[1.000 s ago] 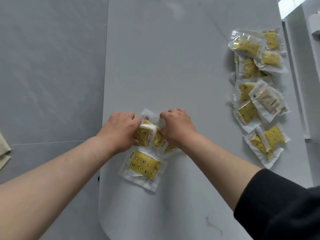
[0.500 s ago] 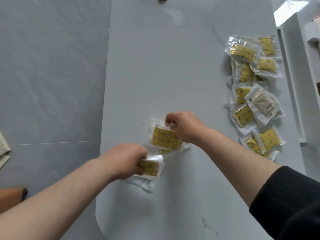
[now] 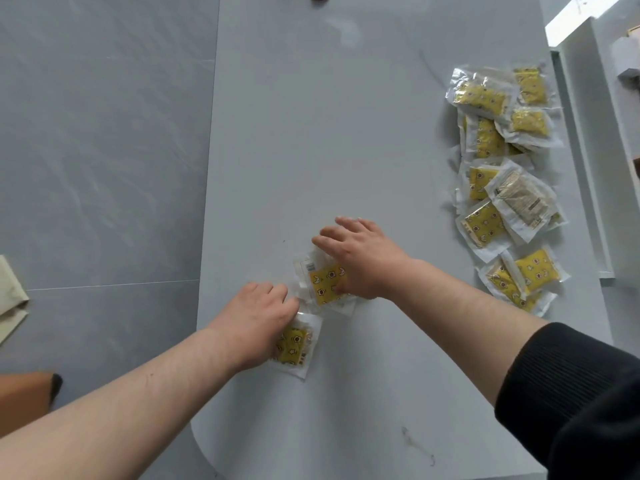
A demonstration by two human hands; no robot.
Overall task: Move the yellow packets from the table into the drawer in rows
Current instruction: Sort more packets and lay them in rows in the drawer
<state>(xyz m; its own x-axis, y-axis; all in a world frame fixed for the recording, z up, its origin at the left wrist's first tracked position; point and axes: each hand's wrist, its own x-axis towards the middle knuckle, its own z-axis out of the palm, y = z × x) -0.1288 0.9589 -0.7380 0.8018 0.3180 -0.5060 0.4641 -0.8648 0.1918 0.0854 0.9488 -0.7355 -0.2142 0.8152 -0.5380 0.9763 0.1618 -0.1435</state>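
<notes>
Since half a second back the right hand [image 3: 360,261] has uncurled from a loose fist, and the left hand [image 3: 254,325] has slid a bit further from it, so the two packets are now apart.

The right hand is wide now: fingers straight and fanned toward 10 o'clock, thumb pressing on the far packet [image 3: 323,284]. That one's a crinkly clear pouch with a flat yellow rectangle inside, printed with little cartoon shapes. It sits slightly tilted, with its top edge rising toward 2 o'clock.

The left hand lies palm down over the near packet [image 3: 296,346], same kind of pouch, long axis running roughly 1 to 7 o'clock. Its thumb is hidden, so I can't tell if it's gripping or just pressing.

Both packets are mid-worktop, the near one at 7 o'clock from the far one. The rest of the packets [image 3: 485,98] are a loose overlapping heap along the 3 o'clock edge, with one pale beige-faced pouch [image 3: 521,199] on top.

The worktop [image 3: 329,150] is smooth, glossy pale grey with a rounded near corner. The floor [image 3: 104,150] at 9 o'clock is big grey tiles with faint veining. There's a black ribbed sleeve [image 3: 568,393] on the right arm.
</notes>
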